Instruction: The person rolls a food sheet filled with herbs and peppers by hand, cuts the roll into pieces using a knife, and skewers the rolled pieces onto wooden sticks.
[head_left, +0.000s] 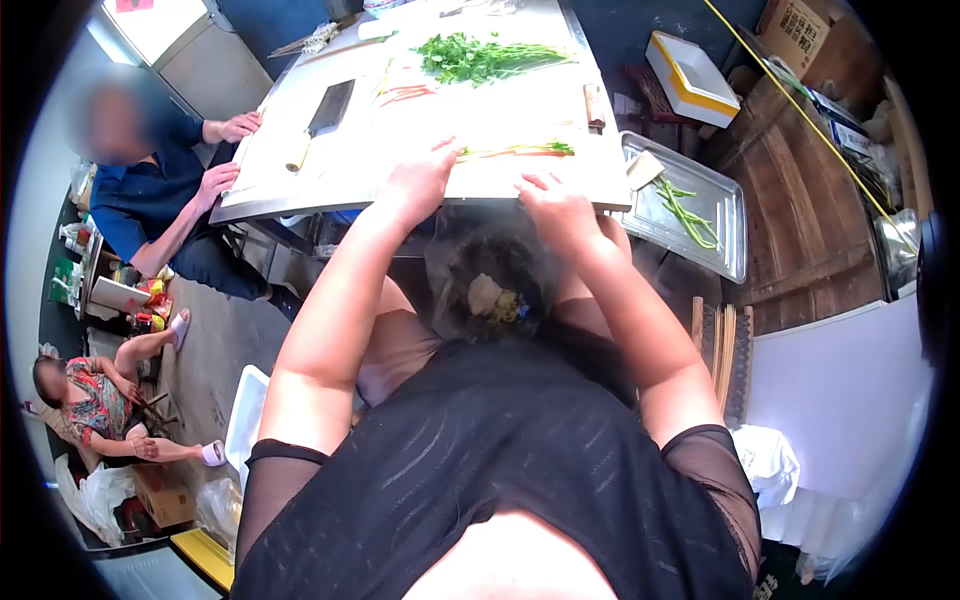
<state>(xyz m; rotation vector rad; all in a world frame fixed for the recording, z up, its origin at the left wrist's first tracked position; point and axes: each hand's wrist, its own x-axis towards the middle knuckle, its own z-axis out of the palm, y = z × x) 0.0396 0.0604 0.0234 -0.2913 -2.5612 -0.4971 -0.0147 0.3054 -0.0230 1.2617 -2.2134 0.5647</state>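
Note:
My left hand (422, 180) is over the front edge of the white table (350, 170), its fingers at the left end of a thin strip of green and reddish stalks (520, 149). Whether it pinches them is too small to tell. My right hand (556, 208) is at the table edge just below the stalks, fingers curled; anything in them is hidden. Farther back lies a bunch of leafy greens (470, 58), with reddish strips (408, 94) in front. A cleaver (332, 106) with a light handle rests on the left, and a brown wooden handle (594, 106) on the right.
Below the table edge hangs a plastic bag with scraps (490, 298). A metal tray (728, 222) with green stalks (688, 215) stands at the right, beyond it a white and yellow box (690, 80). One person (150, 200) sits at the table's left, another (100, 400) farther off.

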